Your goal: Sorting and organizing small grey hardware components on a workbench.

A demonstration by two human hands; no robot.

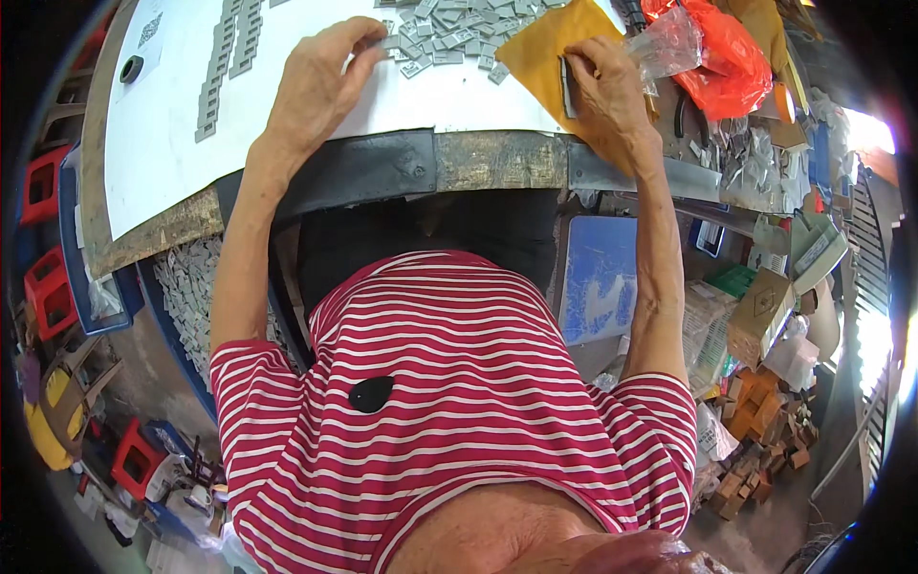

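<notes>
Over the white table sheet, my left hand (pixel 320 91) curls its thumb and index finger together at the near left edge of a pile of small flat grey pieces (pixel 449 33). One small grey piece (pixel 390 42) shows at those fingertips. To the right, my right hand (pixel 609 91) is closed, thumb and fingers pinching a narrow grey, dark-edged piece (pixel 570 91); its exact kind is hard to make out. Under this hand lies a yellow-brown cloth or paper sheet (pixel 535 53), reaching over the table's front edge.
Two rows of grey pieces (pixel 215 86) and a black tape roll (pixel 131 69) lie on the white sheet (pixel 158 177) at left. A red plastic bag (pixel 722 62) and clear bags crowd the right. Below the table's left side stands a blue bin (pixel 177 330) of grey pieces.
</notes>
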